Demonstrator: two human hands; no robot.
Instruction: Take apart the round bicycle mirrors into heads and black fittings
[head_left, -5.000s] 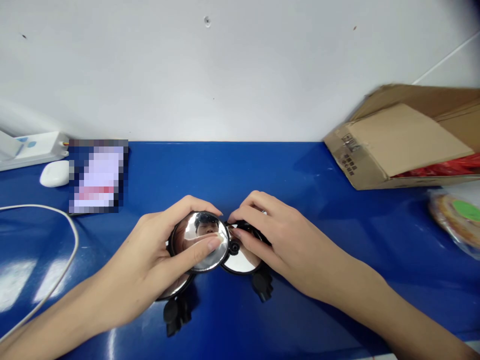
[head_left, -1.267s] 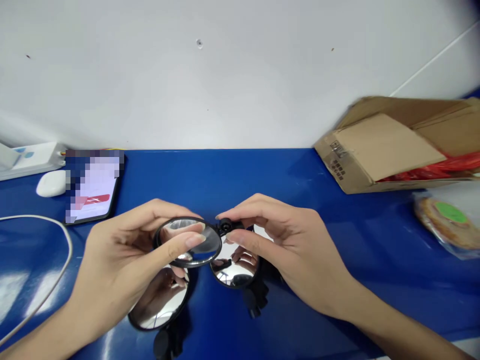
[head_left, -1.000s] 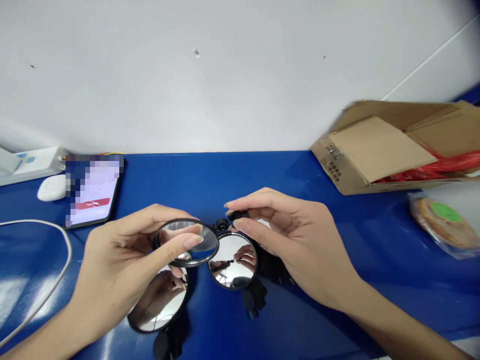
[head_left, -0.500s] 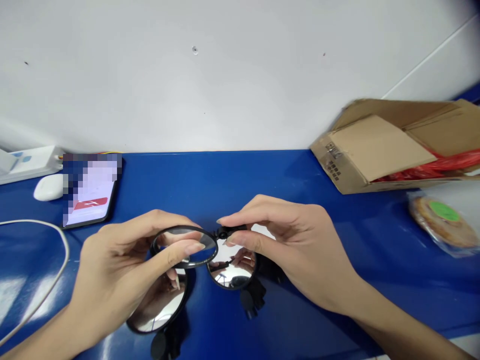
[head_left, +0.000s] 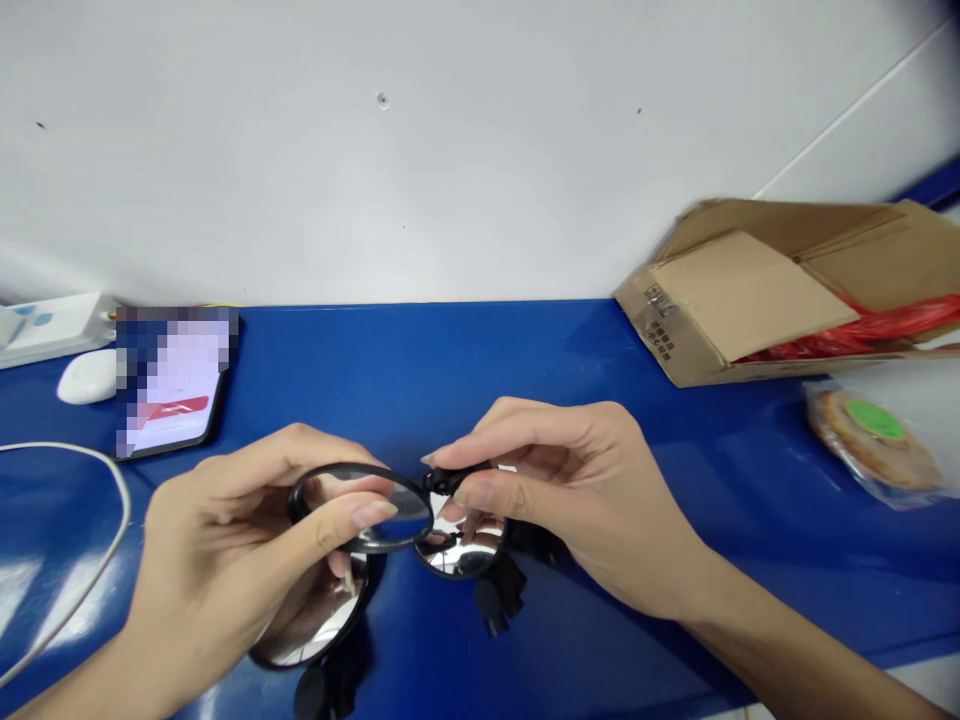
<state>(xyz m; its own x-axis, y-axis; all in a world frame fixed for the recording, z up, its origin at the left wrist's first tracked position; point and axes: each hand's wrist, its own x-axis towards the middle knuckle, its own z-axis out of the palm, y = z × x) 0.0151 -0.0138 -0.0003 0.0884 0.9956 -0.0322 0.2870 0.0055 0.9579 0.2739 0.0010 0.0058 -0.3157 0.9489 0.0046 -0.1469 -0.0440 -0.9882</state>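
Note:
My left hand (head_left: 217, 540) pinches a round, black-rimmed mirror (head_left: 411, 508) between thumb and fingers, holding it tilted above the table. At the mirror's right edge, the thumb and fingertips of my right hand (head_left: 585, 490) grip a small black mount (head_left: 441, 483). The mount meets the rim; whether the two are fixed together I cannot tell. Below the hands lie two more round mirrors: one at the left (head_left: 319, 625), partly hidden by my left hand, with a black clamp (head_left: 326, 688), and one in the middle (head_left: 465, 550), with its own black clamp (head_left: 500, 595).
A phone (head_left: 176, 385), a white earbud case (head_left: 86, 377) and a white cable (head_left: 124, 505) are at the left of the blue table (head_left: 427, 360). An open cardboard box (head_left: 750, 295) holding red plastic stands back right, near a wrapped round pastry (head_left: 870, 450). Behind is a white wall (head_left: 480, 150).
The held mirror and mount have dropped slightly, and the mirror's face shows at a slightly different tilt. Both hands keep their grip. The whole view has shifted a little.

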